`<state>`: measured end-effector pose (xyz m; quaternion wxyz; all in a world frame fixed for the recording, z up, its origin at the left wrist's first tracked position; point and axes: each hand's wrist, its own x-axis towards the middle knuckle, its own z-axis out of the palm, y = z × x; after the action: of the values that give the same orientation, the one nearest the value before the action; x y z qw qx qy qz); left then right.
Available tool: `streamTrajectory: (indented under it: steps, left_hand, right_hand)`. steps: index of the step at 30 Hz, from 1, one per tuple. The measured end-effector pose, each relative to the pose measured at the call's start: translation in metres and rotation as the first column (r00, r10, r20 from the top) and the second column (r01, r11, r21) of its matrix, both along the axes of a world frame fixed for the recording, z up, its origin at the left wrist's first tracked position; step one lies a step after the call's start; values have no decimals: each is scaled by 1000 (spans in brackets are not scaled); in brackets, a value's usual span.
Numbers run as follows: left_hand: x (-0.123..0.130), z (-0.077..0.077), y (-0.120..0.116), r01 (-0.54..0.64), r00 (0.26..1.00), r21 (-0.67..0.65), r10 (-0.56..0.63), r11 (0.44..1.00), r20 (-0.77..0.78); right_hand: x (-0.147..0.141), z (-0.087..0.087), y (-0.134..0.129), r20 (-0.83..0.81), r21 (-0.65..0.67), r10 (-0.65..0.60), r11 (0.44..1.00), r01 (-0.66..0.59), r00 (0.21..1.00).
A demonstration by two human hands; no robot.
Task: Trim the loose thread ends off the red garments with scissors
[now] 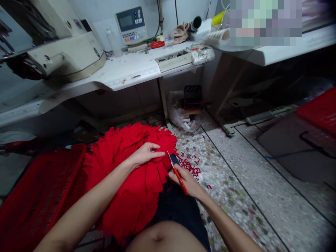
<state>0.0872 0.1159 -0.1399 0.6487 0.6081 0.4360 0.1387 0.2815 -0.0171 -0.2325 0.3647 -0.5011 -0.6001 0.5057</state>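
A large heap of red fabric (131,189) with fringed, strip-like edges lies across my lap. My left hand (147,154) is on top of it, thumb and fingers closed on a bit of the fabric near the heap's right side. Wrapped in my right hand (189,182) is a pair of scissors (181,182) with red handles. Their narrow blades point up and away from me, with the tips just right of my left fingertips, beside the fabric's edge. Whether the blades touch the cloth I cannot tell.
Red scraps (190,166) litter the speckled floor. At my left stands a red plastic basket (70,182). Ahead, a white worktable (141,71) carries a sewing machine (65,56) and a control panel (131,26). A clear bag (181,120) sits beneath; a grey bin (286,150) stands right.
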Motion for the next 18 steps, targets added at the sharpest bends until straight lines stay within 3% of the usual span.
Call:
streamTrajectory:
  steps: [6, 13, 18]
  left_hand:
    - [-3, -4, 0, 7, 1000, 9, -7, 1000, -15]
    - [-5, -5, -1, 29, 1000, -15, -29, 999, -7]
    - [-3, -4, -1, 46, 999, -25, -46, 999, -3]
  right_hand:
    - [-2, 1, 6, 60, 19, -13, 1000, 12, 998]
    - [-4, -17, 1, -22, -73, -102, 992, 100, 995]
    - [-3, -16, -6, -9, -44, -47, 998, 47, 999]
